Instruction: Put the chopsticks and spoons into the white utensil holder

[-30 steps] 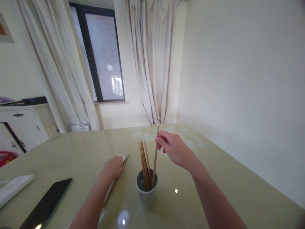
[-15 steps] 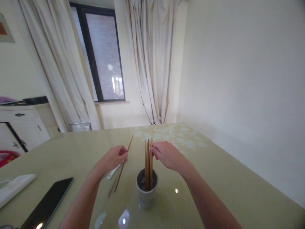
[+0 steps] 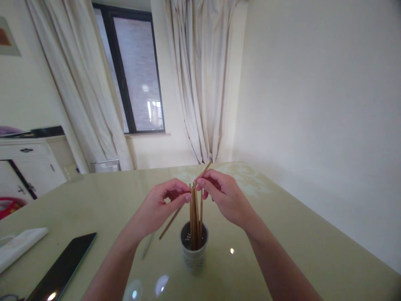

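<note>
Aslant, one chopstick point(image 3: 171, 223), top rightward.

One chopstick point(image 3: 171, 222), earlier left of the cup point(image 3: 194, 259), now aslant above it, at left fingers point(image 3: 181, 200) and right fingers point(image 3: 207, 185).

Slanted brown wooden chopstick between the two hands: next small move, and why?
I'd probably tip the slanted brown wooden chopstick upright: the left hand pinches it, the right hand is at its upper part, and other thin brown wooden chopsticks stand in the round grey cup below.
</note>
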`<state>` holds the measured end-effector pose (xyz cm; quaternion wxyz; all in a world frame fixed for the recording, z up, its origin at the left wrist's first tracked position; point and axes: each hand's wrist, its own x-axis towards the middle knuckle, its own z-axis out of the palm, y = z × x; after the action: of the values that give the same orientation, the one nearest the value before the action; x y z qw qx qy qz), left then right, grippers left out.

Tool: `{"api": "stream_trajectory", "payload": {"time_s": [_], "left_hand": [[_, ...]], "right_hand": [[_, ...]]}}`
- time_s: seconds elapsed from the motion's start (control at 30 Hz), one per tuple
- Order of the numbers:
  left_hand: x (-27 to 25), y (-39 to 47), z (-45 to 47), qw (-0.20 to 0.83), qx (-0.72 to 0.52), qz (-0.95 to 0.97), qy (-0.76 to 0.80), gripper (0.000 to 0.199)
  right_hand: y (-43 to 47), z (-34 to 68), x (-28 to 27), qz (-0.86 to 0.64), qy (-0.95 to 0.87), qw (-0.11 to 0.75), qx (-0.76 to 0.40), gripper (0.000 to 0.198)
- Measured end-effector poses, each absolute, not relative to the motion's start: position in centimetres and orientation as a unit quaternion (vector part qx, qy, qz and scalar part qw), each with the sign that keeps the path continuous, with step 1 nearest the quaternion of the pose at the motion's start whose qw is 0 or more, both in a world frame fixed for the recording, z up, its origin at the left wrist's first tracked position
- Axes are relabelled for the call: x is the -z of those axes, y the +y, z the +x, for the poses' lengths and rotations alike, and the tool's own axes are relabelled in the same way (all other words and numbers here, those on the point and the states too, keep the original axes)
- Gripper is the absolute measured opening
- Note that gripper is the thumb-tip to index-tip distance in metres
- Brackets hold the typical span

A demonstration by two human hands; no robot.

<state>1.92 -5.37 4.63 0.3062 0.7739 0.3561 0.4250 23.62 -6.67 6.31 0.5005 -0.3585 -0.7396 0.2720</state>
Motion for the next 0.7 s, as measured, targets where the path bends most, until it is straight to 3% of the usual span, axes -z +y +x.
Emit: {"api": "stream_trajectory", "payload": {"time_s": [0.2, 0.3, 0.4, 0.47, 0.7], "left_hand": [[-4.3, -4.6, 1.9, 0.309, -0.388, 0.784, 0.373, 0.03], [-2.2, -2.2, 0.2, 0.235, -0.329, 0.786, 0.468, 0.029], [1.4, 0.5, -2.2, 0.087, -0.204, 0.759, 0.612, 0.017], [3.9, 1.9, -3.6, 0.019, -0.116, 0.731, 0.673, 0.019], [8.8, 3.4, -5.4, 0.018, -0.039, 0.7, 0.713, 0.023]], "right_hand": [[-6.3, 23.8, -6.1, -0.346, -0.685, 0.564, -0.305, 0.025], [-6.4, 24.7, -6.5, -0.376, -0.692, 0.554, -0.268, 0.025], [-6.5, 25.5, -6.9, -0.418, -0.72, 0.504, -0.228, 0.025], [-6.4, 25.7, -6.9, -0.447, -0.739, 0.456, -0.216, 0.024], [-5.7, 25.1, -5.5, -0.546, -0.766, 0.286, -0.185, 0.032]]}}
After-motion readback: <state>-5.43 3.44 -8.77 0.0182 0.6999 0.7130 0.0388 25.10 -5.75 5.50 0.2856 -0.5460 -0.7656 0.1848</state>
